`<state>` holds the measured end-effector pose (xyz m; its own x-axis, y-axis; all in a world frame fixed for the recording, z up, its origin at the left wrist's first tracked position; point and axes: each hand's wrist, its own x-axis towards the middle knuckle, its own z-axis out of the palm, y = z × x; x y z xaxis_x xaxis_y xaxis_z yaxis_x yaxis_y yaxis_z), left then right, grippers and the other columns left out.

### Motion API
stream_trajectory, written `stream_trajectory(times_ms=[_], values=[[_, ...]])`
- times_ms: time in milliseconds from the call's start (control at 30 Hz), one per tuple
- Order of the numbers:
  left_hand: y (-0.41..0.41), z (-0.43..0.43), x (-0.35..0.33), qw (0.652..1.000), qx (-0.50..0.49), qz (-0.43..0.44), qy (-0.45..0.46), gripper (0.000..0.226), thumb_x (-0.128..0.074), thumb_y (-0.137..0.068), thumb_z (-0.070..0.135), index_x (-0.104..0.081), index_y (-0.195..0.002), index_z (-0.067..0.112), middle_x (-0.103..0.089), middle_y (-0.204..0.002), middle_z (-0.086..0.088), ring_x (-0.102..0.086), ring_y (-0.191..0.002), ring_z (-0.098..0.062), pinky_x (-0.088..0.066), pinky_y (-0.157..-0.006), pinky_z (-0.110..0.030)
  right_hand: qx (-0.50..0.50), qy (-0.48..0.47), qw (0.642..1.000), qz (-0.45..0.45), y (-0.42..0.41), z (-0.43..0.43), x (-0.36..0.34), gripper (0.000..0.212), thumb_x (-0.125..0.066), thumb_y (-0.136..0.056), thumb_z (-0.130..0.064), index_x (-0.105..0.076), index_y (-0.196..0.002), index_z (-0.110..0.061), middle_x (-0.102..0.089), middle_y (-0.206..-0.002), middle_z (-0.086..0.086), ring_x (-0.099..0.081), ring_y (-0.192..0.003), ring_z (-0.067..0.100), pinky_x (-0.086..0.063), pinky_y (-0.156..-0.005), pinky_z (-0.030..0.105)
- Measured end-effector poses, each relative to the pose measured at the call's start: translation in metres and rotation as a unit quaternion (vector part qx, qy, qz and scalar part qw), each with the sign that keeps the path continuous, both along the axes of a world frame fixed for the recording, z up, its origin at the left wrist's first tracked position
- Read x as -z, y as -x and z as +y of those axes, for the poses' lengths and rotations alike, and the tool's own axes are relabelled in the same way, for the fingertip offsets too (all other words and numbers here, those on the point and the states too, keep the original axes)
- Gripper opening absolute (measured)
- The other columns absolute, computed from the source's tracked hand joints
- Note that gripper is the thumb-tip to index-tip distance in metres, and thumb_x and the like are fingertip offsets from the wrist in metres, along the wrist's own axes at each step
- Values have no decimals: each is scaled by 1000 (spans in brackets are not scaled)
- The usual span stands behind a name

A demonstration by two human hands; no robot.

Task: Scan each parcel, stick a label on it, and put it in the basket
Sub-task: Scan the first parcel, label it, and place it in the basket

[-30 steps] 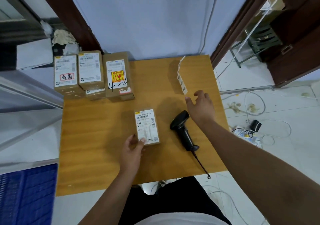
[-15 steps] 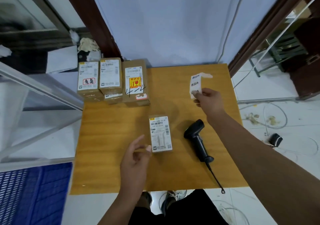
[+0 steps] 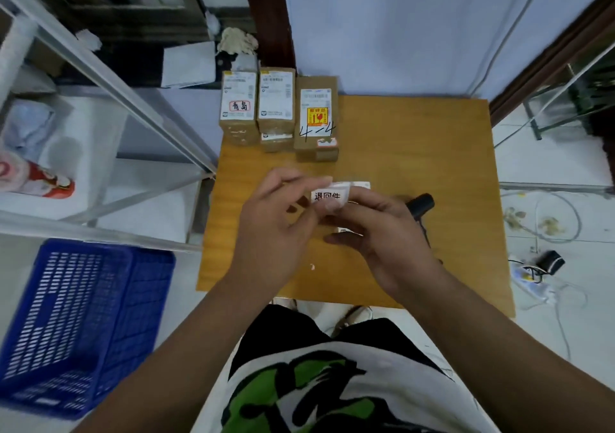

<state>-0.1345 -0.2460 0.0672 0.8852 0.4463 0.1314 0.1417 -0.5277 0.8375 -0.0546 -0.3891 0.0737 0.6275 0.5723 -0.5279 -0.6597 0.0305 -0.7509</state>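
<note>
Above the middle of the wooden table point(image 3: 459, 173), my left hand point(image 3: 276, 229) and my right hand point(image 3: 376, 236) meet. Both pinch a small white label point(image 3: 329, 196) printed with black characters. Under the hands lies the small parcel point(image 3: 347, 232); only slivers of its white shipping label show. The black handheld scanner point(image 3: 421, 204) lies on the table just right of my right hand, its cable trailing toward me. The blue plastic basket point(image 3: 83, 316) stands on the floor at the lower left.
Three brown parcels point(image 3: 276, 99) with white shipping labels stand side by side at the table's back left corner, with more beneath. A metal rack frame point(image 3: 133, 99) rises to the left of the table. Cables and a power strip point(image 3: 532, 276) lie on the floor at the right.
My right hand carried the label from the table's back right to the centre. My left hand let go of the small parcel and rose to pinch the label too.
</note>
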Motion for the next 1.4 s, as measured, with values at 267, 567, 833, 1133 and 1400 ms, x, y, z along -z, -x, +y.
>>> stream_trajectory(times_ms=[267, 567, 833, 1133, 1400], values=[[48, 55, -18, 995, 6, 3, -103, 31, -77, -91, 34, -75, -122, 30, -64, -101, 21, -59, -81, 4, -47, -73, -11, -40, 4, 999, 10, 20, 47, -23, 30, -65, -100, -28, -77, -102, -1, -75, -104, 23, -74, -91, 31, -64, -72, 36], [57, 89, -5, 997, -26, -46, -57, 14, -82, -90, 24, -77, -102, 21, -69, -100, 14, -66, -84, -4, -54, -67, -25, 1, 78, 996, -41, 32, 87, -13, 27, -72, -96, -16, -74, -107, 8, -74, -108, 30, -75, -90, 32, -65, -74, 39], [68, 112, 33, 988, -1, -133, -82, 10, -87, -82, 3, -81, -90, 6, -71, -103, -7, -68, -93, -13, -55, -69, -23, 37, 80, 996, -4, 43, 117, 16, 13, -68, -98, -9, -78, -96, -1, -78, -92, 17, -76, -86, 26, -64, -84, 41], [63, 108, 52, 946, -178, 35, 268, 8, -81, -88, 17, -80, -93, 22, -76, -81, 4, -66, -65, -11, -56, -60, -23, 18, 144, 987, -63, 45, 142, 119, 20, -69, -100, -20, -80, -104, -5, -78, -106, 13, -74, -99, 24, -65, -79, 38], [40, 97, 111, 876, -209, 152, 408, 18, -74, -95, 13, -81, -102, 28, -79, -93, 7, -70, -83, -11, -56, -66, -25, -51, 363, 929, -52, 48, 111, 218, 21, -66, -100, -27, -80, -110, -14, -71, -73, 2, -65, -57, 22, -65, -68, 47]])
